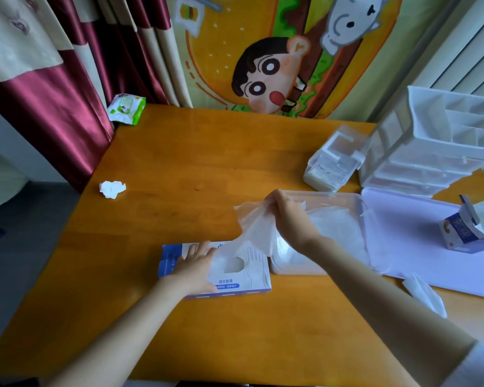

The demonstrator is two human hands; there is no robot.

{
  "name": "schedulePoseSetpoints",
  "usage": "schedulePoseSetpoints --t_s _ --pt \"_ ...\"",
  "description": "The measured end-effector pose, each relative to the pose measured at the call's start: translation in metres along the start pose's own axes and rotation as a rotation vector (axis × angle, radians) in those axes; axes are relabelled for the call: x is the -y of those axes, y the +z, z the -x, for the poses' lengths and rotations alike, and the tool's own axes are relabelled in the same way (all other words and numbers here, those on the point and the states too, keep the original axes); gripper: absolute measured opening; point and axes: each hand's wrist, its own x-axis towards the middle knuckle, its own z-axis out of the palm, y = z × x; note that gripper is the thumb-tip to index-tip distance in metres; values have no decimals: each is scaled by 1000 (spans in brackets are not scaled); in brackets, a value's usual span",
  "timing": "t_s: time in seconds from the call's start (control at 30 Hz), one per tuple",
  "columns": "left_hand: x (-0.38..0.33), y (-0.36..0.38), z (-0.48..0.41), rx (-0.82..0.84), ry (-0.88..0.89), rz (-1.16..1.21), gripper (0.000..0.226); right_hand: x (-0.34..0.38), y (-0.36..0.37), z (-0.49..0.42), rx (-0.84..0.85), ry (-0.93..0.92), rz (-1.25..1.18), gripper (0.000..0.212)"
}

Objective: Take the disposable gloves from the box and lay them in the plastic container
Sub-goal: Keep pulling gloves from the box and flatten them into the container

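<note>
Pinching one glove [256, 229]: right hand [288, 216]; one box [236, 283].

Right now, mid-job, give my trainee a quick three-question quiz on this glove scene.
1. True or false: the left hand rests flat on the glove box.
2. What do the right hand fingers pinch? A) the crumpled tissue B) a bunch of gloves C) the wipes pack
3. Short answer: is the plastic container empty?

Key: 1 true; 2 B; 3 no, white gloves already lie in it.
</note>
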Motion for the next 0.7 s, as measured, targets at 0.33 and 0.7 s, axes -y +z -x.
schedulePoseSetpoints --t_s 0.33,0.7 --pt "-51 -63 -1 -316 245 779 50 -11 -29 11 67 -104 -34 25" --pt "-71 -77 -15 -128 261 929 54 -28 -40 25 139 -166 -188 34"
